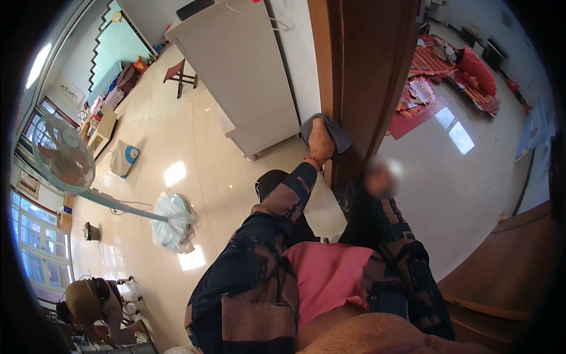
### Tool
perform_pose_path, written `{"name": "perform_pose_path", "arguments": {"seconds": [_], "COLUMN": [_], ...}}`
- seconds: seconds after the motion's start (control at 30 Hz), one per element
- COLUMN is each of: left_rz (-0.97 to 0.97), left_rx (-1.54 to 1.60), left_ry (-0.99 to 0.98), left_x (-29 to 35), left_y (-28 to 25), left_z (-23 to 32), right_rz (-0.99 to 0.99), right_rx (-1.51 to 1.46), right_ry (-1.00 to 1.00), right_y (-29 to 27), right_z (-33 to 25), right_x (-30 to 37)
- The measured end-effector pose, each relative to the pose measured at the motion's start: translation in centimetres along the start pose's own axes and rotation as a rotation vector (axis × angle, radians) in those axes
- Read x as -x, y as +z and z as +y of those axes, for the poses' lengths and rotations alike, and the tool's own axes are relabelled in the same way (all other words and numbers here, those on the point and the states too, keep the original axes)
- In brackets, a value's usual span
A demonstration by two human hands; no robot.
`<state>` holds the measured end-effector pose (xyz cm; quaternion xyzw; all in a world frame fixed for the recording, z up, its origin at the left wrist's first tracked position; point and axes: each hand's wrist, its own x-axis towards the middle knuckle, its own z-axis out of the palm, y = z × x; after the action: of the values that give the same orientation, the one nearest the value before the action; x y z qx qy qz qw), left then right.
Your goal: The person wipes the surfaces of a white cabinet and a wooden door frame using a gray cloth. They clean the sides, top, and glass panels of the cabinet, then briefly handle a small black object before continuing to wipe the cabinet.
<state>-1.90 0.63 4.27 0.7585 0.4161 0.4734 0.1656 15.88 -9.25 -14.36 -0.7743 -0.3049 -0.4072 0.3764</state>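
My left hand [320, 143] is wrapped over a dark grey cloth [338, 134] and presses it against the brown wooden door frame [365, 76]. A red bracelet circles that wrist. Lower and to the right, my right hand [382, 179] is near the foot of the frame on its other side. It is blurred, so its fingers and anything in them cannot be made out. Both arms are in dark patterned sleeves with brown patches.
A grey cabinet [242, 71] on casters stands left of the frame. Farther left are a standing fan [65, 150] with a plastic-wrapped base and a folding stool [178, 78]. Right of the doorway, red patterned cloths and papers lie on a red mat [407, 125]. A brown door [501, 265] stands lower right.
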Motion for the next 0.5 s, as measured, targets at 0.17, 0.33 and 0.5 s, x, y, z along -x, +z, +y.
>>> {"name": "perform_pose_path", "arguments": {"seconds": [0.17,0.33,0.5], "left_rz": [-0.205,-0.335,-0.413], "left_rx": [0.074,0.245,0.8], "left_ry": [-0.23,-0.755,-0.938], "left_x": [6.2,15.3,16.2], "left_y": [-1.2,-3.3,-3.3], "left_z": [-5.1,-13.8,-11.1], "right_rz": [-0.385,-0.141,-0.201], "right_rx": [0.156,-0.157,-0.135], "right_ry": [0.012,-0.08,-0.222], "right_y": [-2.4,-6.4,-6.9], "right_z": [0.5,-1.7,-0.2], "right_x": [-0.1,-2.3,-2.1]}}
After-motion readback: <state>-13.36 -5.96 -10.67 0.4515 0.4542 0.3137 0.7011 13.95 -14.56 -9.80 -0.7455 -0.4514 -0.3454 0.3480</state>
